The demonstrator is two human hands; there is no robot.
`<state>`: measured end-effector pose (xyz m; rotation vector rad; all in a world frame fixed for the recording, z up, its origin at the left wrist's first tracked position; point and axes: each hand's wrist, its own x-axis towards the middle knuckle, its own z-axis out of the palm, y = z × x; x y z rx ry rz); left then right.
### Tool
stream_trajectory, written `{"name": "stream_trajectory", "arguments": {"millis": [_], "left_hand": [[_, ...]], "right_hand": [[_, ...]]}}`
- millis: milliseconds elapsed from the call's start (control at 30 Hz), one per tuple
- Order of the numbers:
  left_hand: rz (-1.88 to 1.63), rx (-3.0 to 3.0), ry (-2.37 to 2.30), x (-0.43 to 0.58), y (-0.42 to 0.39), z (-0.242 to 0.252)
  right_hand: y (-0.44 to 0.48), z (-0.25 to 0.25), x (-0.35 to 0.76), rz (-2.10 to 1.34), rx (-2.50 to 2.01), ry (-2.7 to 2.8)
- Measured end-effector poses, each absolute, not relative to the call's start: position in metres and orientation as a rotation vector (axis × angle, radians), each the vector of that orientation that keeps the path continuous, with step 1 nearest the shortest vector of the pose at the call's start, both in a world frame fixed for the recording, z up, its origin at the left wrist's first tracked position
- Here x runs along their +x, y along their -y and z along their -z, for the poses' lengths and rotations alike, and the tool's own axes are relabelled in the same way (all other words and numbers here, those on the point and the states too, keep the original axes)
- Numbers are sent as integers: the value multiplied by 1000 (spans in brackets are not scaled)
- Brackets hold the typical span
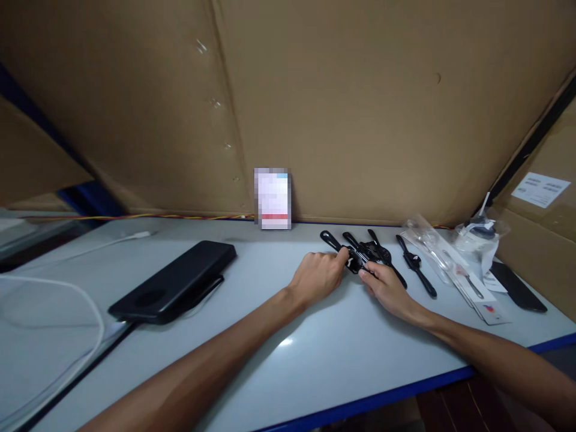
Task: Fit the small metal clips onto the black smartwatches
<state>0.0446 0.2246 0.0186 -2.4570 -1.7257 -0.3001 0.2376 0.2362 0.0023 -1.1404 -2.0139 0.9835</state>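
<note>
Where your hands meet, right of center on the pale table, you have the black tool between them, near the far edge. Left hand: fingers curled in, thumb and forefinger pinching the tool's left side. Right hand: thumb on the near right side, fingers bent around; looks like a pinch, exact contact hidden. Finish is glossy black, highlights along the handles. Handles are slim with rounded, swelling ends, pointing far left; middle is wider and chunky, partly covered by your fingers. Overlap there, so you can't tell cleanly which handle belongs to which piece. Second black tool sits just right and behind, slanting near-right past your right hand. Third black tool lies apart, further right: two handles, short wide middle, same shiny black. Clear plastic packets are right of that.
</note>
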Motion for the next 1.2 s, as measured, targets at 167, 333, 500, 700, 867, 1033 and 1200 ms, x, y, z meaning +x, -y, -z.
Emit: {"name": "stream_trajectory", "arguments": {"millis": [167,333,500,700,867,1033,1200], "left_hand": [[216,-2491,1664,47,-224,-17],[175,-2498,1746,50,-223,-19],[233,-2446,1898,50,-223,-22],[235,-2413,1962,49,-225,-21],[193,-2426,1977,49,-226,-20],[192,-2443,1960,49,-227,-18],[209,-2454,1954,48,-228,-17]], "right_hand": [[-238,1,237,-1068,-1141,1933],[-241,-1,238,-1091,-1168,1955],[-241,-10,239,-896,-1167,2031],[-242,-12,239,-1361,-1194,1712],[-244,-18,241,-1441,-1135,1581],[-264,-43,264,-959,-1189,1724],[-288,-60,290,-244,-1612,2145]]}}
